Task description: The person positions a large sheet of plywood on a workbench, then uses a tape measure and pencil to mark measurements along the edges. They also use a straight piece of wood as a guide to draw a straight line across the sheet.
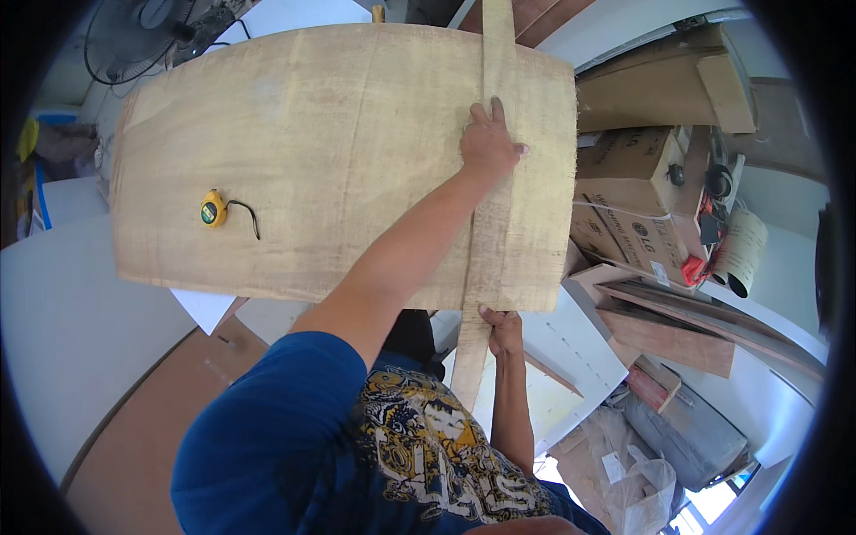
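A broad plywood sheet [301, 154] lies before me, its right edge rough and splintered. A long, narrow wooden strip [491, 247] crosses it near that edge and overhangs the sheet at both the far and near sides. My left hand [490, 144] rests on the strip from above with its fingers spread, pressing rather than wrapping it. At the near edge, my right hand [505, 331] pinches the strip with the thumb on top; its other fingers are partly hidden beneath. A yellow tape measure [212, 208] with a black wrist strap sits on the sheet's left part.
A fan [137, 37] stands at the far left. On the right are a washing-machine carton [622, 227], loose wooden boards [669, 341] and a grey cylindrical object [695, 428]. A white panel [568, 361] lies below the sheet's near right corner. A brown board [174, 414] is at lower left.
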`<act>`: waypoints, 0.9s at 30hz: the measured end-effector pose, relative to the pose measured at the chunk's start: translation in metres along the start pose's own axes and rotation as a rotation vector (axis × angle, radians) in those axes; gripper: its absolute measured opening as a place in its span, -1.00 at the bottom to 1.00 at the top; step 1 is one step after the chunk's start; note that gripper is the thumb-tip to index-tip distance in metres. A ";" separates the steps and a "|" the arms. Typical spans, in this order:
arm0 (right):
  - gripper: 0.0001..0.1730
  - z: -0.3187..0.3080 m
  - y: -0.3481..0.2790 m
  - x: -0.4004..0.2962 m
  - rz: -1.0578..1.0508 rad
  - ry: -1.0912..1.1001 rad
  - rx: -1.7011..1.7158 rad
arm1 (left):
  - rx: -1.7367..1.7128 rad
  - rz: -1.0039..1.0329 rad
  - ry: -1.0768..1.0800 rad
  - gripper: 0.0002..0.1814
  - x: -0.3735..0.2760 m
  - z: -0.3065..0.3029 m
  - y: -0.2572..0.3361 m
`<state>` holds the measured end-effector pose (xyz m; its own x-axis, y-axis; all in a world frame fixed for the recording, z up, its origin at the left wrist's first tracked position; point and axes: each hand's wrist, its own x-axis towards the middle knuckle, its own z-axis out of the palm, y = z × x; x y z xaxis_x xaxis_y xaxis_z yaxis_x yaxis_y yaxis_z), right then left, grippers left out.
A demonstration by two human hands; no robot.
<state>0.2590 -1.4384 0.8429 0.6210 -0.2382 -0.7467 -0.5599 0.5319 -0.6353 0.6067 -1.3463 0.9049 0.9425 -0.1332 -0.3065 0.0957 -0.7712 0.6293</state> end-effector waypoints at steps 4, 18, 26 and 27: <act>-0.30 0.006 -0.003 -0.002 0.000 0.022 -0.024 | 0.103 -0.060 -0.001 0.15 -0.001 0.009 0.006; -0.32 0.003 0.000 0.001 0.011 0.006 0.006 | 0.088 0.003 0.000 0.08 0.003 0.016 -0.004; -0.37 -0.002 0.002 0.003 0.013 -0.023 0.012 | 0.141 0.069 0.033 0.14 0.003 0.018 -0.008; -0.38 -0.005 0.003 0.004 0.042 -0.025 0.000 | 0.144 0.068 0.015 0.14 0.003 0.018 -0.007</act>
<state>0.2572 -1.4420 0.8370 0.6101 -0.1955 -0.7678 -0.5858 0.5412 -0.6033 0.6030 -1.3523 0.8870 0.9501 -0.1798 -0.2548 -0.0149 -0.8423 0.5389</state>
